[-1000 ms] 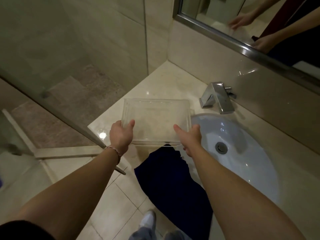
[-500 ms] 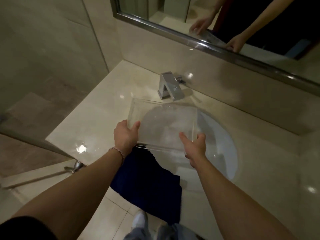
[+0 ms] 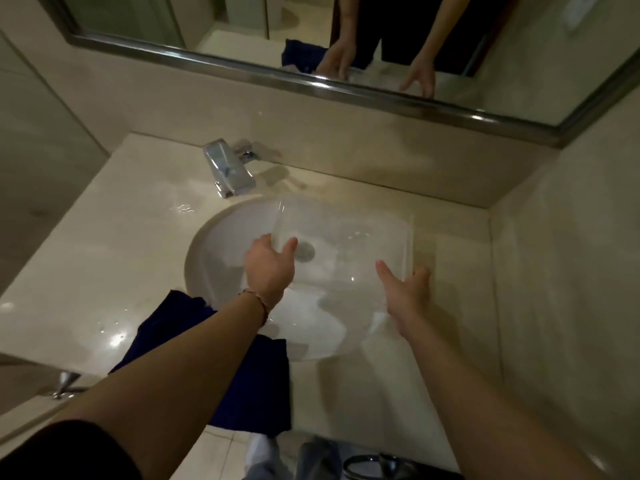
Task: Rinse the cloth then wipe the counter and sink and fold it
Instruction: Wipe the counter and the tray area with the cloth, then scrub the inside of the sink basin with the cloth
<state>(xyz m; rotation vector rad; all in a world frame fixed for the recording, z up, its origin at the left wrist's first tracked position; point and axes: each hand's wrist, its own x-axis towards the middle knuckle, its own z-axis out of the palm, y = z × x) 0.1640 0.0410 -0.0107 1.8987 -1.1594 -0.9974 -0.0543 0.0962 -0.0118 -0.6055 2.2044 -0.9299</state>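
The left hand [image 3: 268, 263] grips the near left corner of a clear tray [image 3: 346, 244], its thumb lying over the rim and the other fingers tucked out of sight beneath or behind it. The right hand [image 3: 407, 294] holds the tray's near right corner, thumb stretched along the top and fingers curled round the edge, though the blur softens their outline. The tray is a shallow rectangle of transparent, glossy plastic with squared walls, held over the right half of the sink [image 3: 221, 244], so the round metal drain [image 3: 305, 251] shows through its base. The sink is a smooth white oval bowl set under a polished, pale stone counter [image 3: 104, 271] that carries a few bright reflections and beads of water. A thin bracelet [image 3: 258, 303] circles the left wrist. The cloth [image 3: 252, 386], dark navy and soft-looking (a towel-like weave, as far as the dim light lets one tell), drapes over the counter's front edge just left of the bowl, partly under the left forearm. Behind the bowl stands an angular chrome faucet [image 3: 230, 171], and above it a metal-framed mirror [image 3: 311, 81] reflects both hands. No lettering or brand mark can be read anywhere.
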